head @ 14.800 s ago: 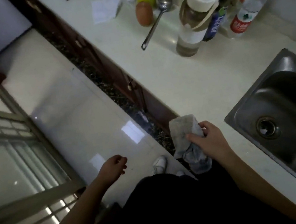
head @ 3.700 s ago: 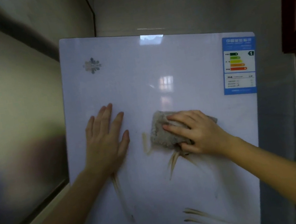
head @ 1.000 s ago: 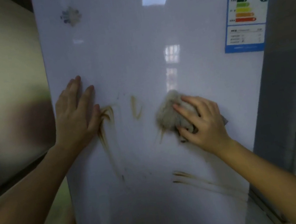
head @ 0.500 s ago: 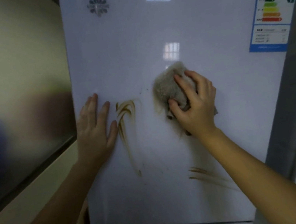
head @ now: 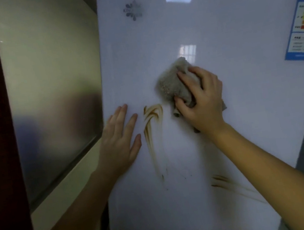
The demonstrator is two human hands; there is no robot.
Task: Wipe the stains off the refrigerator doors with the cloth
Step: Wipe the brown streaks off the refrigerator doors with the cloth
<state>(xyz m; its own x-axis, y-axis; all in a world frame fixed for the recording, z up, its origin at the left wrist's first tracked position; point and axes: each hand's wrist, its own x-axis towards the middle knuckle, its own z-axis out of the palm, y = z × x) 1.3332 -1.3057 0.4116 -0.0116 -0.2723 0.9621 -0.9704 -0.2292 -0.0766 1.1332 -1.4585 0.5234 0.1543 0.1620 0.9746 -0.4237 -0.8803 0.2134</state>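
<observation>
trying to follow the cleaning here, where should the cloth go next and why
Probably slide the cloth down-left onto the curved brown streak beside it. The right hand grips the cloth against the refrigerator door, that streak is the nearest one unwiped, and the left hand rests flat just left of it.

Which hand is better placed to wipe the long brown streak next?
Right. The right hand grips the crumpled grey cloth just beside the long brown streak; the left hand lies flat, empty, on the white refrigerator door.
</observation>
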